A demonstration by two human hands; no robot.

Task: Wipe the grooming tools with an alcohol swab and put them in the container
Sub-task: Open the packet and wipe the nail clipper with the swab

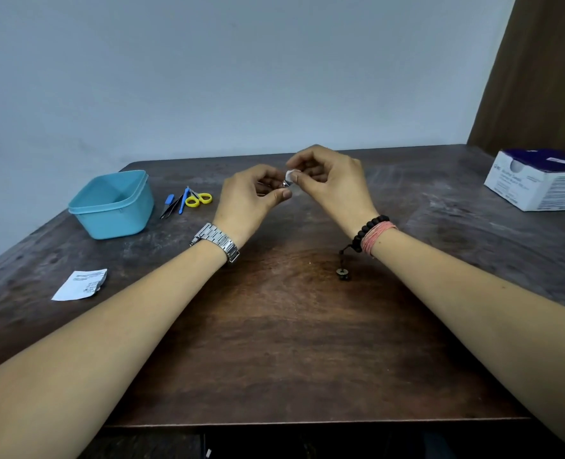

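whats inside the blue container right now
The visible inside of the blue container looks empty: bare far walls and a strip of floor. Its near wall hides the front of the floor. The scissors and other tools lie beside it on the table.

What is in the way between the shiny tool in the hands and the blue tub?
Nothing blocks it. The left hand holds the small metal tool in the air, above the table. The scissors and tweezers lie flat beside the open container, low enough to pass over.

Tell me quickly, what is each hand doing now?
Left hand: fingers pinch a small metal tool.
Right hand: fingers pinch the white swab against it.
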